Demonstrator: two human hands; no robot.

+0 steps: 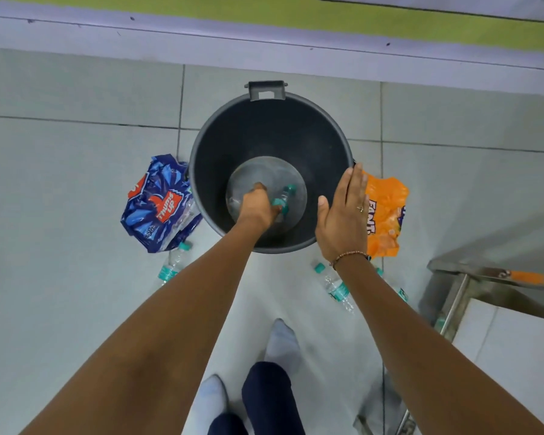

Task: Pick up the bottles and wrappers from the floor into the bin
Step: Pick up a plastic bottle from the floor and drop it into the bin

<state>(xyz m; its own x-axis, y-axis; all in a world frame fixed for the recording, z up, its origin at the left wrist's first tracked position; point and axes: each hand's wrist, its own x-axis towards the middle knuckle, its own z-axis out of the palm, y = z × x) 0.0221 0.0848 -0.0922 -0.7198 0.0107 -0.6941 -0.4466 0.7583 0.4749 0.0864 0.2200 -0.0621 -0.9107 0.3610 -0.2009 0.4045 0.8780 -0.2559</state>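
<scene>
A dark grey bin [230,127] stands on the tiled floor. My left hand [258,205] reaches down inside it, shut on a clear bottle with a teal label [278,204]; another teal-capped bottle [288,191] lies on the bin's bottom. My right hand [343,215] rests open against the bin's right rim. A blue Thums Up wrapper [161,205] lies left of the bin, an orange Fanta wrapper [387,215] right of it. On the floor lie a bottle [173,265] near the blue wrapper, a bottle [336,287] below my right wrist, and another bottle [396,288] partly hidden by my forearm.
A metal frame [471,277] stands at the right. A purple skirting and wall [264,45] run behind the bin. My feet in pale socks [281,343] stand on the tiles near the bottom of the view.
</scene>
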